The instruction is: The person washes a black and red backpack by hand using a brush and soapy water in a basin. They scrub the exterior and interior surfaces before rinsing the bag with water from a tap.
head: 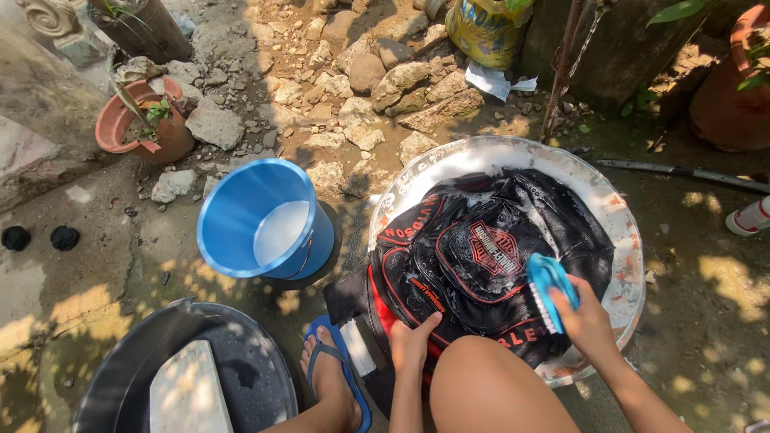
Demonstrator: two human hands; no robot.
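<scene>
A wet black backpack point(481, 256) with red and orange trim lies in a wide, shallow white basin point(618, 208) on the ground. My right hand point(587, 321) grips a blue scrub brush point(549, 285) and presses it on the backpack's right side. My left hand point(413, 341) rests flat on the backpack's lower left edge and holds it down. My bare knee point(497, 389) rises between the two arms.
A blue bucket point(261, 220) of soapy water stands left of the basin. A dark basin point(192, 373) with a pale slab sits at lower left, beside my foot in a blue sandal point(337, 377). Rocks, clay pots point(140, 120), a yellow sack and a hose lie behind.
</scene>
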